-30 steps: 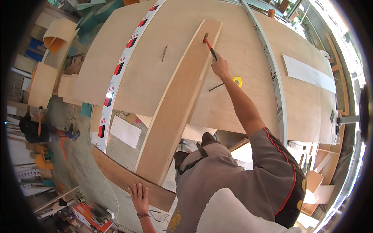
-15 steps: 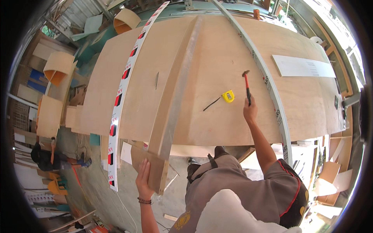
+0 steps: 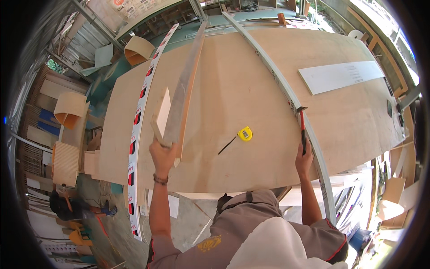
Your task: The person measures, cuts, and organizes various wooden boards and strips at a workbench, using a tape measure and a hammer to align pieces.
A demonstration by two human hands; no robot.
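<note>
Table: I look down on a broad, pale wooden tabletop (image 3: 251, 175).
Wall: to the upper left I see a ribbed metal wall (image 3: 87, 36).
Shelves: brown shelves (image 3: 228, 8) run along the far end.
Floor: a grey floor (image 3: 118, 231) shows at my lower left.
Light: I get strong white glare along the right edge.

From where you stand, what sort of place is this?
Probably a woodworking shop: the right hand holds a red-and-black-handled hammer, and a yellow tape measure lies on a broad plywood worktop.
</note>
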